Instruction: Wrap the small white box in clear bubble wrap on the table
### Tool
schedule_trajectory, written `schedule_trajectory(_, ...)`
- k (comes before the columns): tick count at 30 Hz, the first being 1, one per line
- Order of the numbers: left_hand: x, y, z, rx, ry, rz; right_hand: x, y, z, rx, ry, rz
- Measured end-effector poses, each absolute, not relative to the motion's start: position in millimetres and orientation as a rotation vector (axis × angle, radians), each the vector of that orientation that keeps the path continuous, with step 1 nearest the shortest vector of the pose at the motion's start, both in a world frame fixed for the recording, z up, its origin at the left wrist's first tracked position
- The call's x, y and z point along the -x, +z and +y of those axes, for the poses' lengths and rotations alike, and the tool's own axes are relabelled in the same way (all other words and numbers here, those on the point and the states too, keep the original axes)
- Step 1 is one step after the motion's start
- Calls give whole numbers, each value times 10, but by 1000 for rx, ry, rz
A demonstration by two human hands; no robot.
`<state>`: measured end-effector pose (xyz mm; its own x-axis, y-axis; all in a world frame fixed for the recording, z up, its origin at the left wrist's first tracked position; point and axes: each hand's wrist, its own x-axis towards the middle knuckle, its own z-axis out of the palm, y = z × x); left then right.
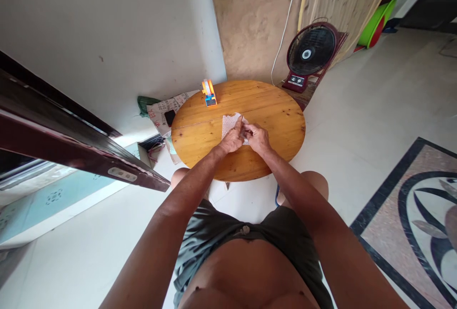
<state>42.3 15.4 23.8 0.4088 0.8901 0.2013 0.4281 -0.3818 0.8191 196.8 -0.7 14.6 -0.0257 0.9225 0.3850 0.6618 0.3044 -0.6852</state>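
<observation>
A small pale sheet of bubble wrap [229,124] lies near the middle of an oval wooden table [200,147]. My left hand [233,139] rests on it, index finger stretched forward along the sheet and the other fingers curled against it. Close beside, my right hand [258,137] has thumb and fingers pinched at the wrap's right edge. The fingertips of both hands nearly meet, and they hide part of the sheet. Toward the table's far edge stands an orange and blue tape dispenser [210,94], apart from both hands.
A dark red fan [310,54] stands behind the table's right side. At the left, a black phone [170,117] lies on a printed cardboard piece [157,114]. A dark door frame [89,144] slants in from the left. My knees are close to the table's near edge.
</observation>
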Motion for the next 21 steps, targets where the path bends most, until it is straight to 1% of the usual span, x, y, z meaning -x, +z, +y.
schedule_trajectory(3,-426,217,172,-1937,794,1109,-1963,94,-39,1382,224,-1864)
schedule_trajectory(10,-446,269,236,-1695,811,1007,-1967,-4,-112,1276,25,-1985)
schedule_trajectory(14,-446,379,302,-1473,848,1021,-1964,-10,-176,1226,-52,-2047)
schedule_trajectory(21,-542,424,526,-1416,826,1142,-1955,-19,-252,1252,-116,-2127)
